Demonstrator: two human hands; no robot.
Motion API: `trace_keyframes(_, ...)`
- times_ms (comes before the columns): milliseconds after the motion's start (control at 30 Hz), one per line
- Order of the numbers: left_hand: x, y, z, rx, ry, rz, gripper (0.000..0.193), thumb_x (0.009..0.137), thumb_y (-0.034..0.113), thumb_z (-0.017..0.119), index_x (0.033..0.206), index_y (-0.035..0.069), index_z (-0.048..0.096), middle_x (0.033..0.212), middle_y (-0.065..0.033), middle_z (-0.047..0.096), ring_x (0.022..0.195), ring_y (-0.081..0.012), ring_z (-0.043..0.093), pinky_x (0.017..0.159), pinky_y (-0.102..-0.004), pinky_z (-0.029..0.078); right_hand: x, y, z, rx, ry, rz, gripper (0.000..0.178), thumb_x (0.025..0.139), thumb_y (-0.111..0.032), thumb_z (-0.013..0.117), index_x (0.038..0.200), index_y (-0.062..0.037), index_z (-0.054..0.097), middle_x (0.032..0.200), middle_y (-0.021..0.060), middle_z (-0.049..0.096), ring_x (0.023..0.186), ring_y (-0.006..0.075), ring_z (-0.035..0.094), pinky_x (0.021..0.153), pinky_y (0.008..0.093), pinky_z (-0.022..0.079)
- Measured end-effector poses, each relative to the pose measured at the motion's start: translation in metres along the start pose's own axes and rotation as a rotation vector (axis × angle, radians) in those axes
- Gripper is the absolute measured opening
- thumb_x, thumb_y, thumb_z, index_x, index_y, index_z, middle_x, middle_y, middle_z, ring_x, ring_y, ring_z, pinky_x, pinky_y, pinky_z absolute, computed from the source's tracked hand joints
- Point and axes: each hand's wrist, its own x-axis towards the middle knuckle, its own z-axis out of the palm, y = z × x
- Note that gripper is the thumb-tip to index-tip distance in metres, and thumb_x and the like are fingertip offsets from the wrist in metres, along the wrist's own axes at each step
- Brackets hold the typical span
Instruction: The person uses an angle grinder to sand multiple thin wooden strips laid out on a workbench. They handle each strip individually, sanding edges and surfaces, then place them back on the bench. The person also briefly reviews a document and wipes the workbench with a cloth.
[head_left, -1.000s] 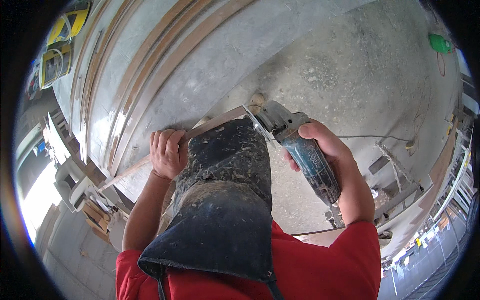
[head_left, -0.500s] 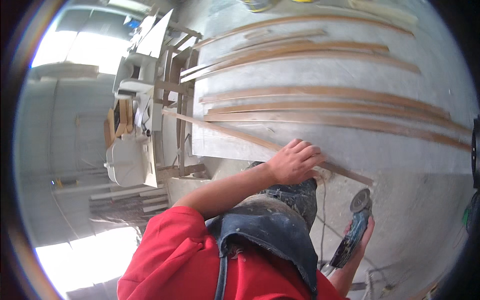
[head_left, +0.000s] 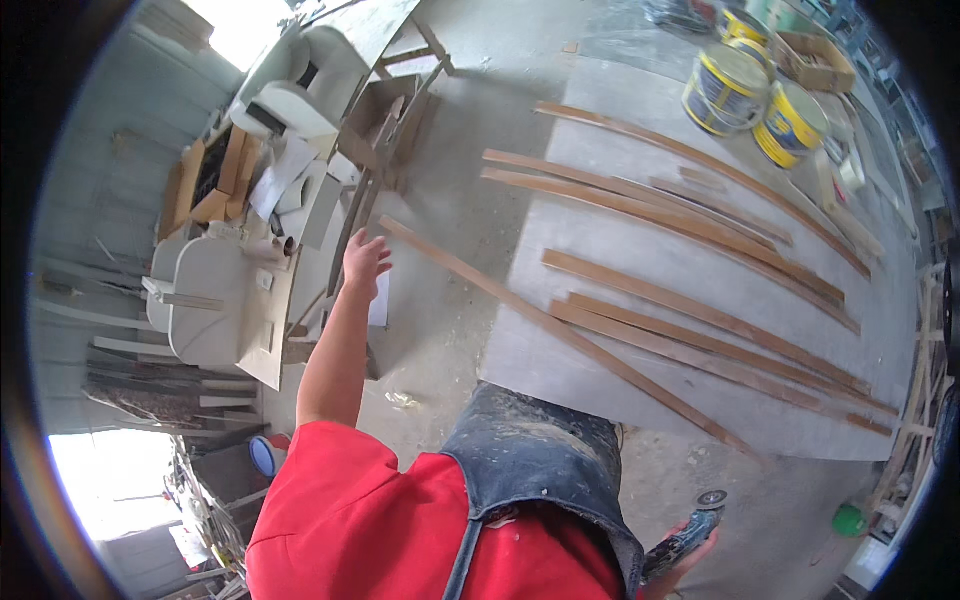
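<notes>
My left hand reaches out at the far left, fingers apart and holding nothing. Just to its right is the raised end of a long, narrow brown strip, with a small gap between them. The strip lies slantwise over the near-left corner of a pale grey tabletop and overhangs it at both ends. Low at the right, my right hand is closed around the body of an angle grinder, its round disc facing up. The grip is partly hidden by my apron.
Several more brown strips lie across the tabletop. Yellow-and-blue buckets and a cardboard box stand at its far right. A cluttered bench with white curved panels is on the left. Concrete floor runs between.
My left hand has let go of the slanting strip and swung left past its far end. The view has turned, bringing buckets into sight. The grinder stays in my right hand.
</notes>
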Motion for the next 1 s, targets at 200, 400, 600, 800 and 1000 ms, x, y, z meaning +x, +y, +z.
trace_keyframes(200, 0.026, -0.006, 0.005, -0.269, -0.251, -0.017, 0.063, 0.098, 0.014, 0.067, 0.155, 0.004, 0.041, 0.118, -0.0083, 0.065, 0.091, -0.0189, 0.070, 0.070, -0.0321, 0.060, -0.077, 0.025, 0.048, 0.092, 0.046, 0.097, 0.056, 0.085, -0.068, 0.062, 0.091, -0.0127, 0.062, 0.072, 0.0033, 0.064, 0.057, 0.0184, 0.061, 0.048, 0.0309, 0.051)
trace_keyframes(400, 0.028, -0.011, 0.010, -0.340, -0.228, 0.056, 0.052, 0.099, 0.012, 0.066, 0.148, 0.002, 0.050, 0.117, -0.0087, 0.067, 0.089, -0.0179, 0.071, 0.069, -0.0308, 0.060, -0.099, 0.037, 0.060, 0.060, -0.090, 0.258, 0.063, 0.088, -0.073, 0.051, 0.083, -0.0111, 0.062, 0.066, 0.0065, 0.062, 0.053, 0.0250, 0.060, 0.046, 0.0372, 0.051)
trace_keyframes(600, 0.036, -0.024, 0.006, -0.407, -0.187, 0.034, 0.047, 0.099, 0.013, 0.068, 0.142, 0.002, 0.054, 0.112, -0.0091, 0.070, 0.090, -0.0194, 0.072, 0.069, -0.0302, 0.059, -0.088, 0.064, 0.036, 0.001, -0.352, 0.215, 0.071, 0.090, -0.074, 0.045, 0.084, -0.0055, 0.062, 0.067, 0.0121, 0.063, 0.054, 0.0297, 0.062, 0.049, 0.0415, 0.054)
trace_keyframes(800, 0.040, -0.014, -0.004, -0.303, -0.221, -0.020, 0.042, 0.098, 0.014, 0.069, 0.136, 0.001, 0.058, 0.118, -0.0084, 0.069, 0.098, -0.0174, 0.070, 0.073, -0.0304, 0.058, -0.103, 0.071, 0.046, 0.184, -0.248, 0.320, 0.073, 0.088, -0.075, 0.045, 0.084, -0.0048, 0.063, 0.068, 0.0121, 0.065, 0.060, 0.0291, 0.064, 0.055, 0.0420, 0.055)
trace_keyframes(1000, -0.051, 0.036, 0.069, 0.623, -0.282, 1.249, 0.045, 0.082, 0.005, 0.079, 0.124, 0.005, 0.065, 0.121, -0.0132, 0.068, 0.114, -0.0326, 0.063, 0.099, -0.0434, 0.049, -0.108, 0.075, 0.041, 0.223, -0.242, 0.272, 0.068, 0.090, -0.070, 0.044, 0.086, -0.0049, 0.064, 0.069, 0.0138, 0.066, 0.062, 0.0303, 0.066, 0.058, 0.0431, 0.057)
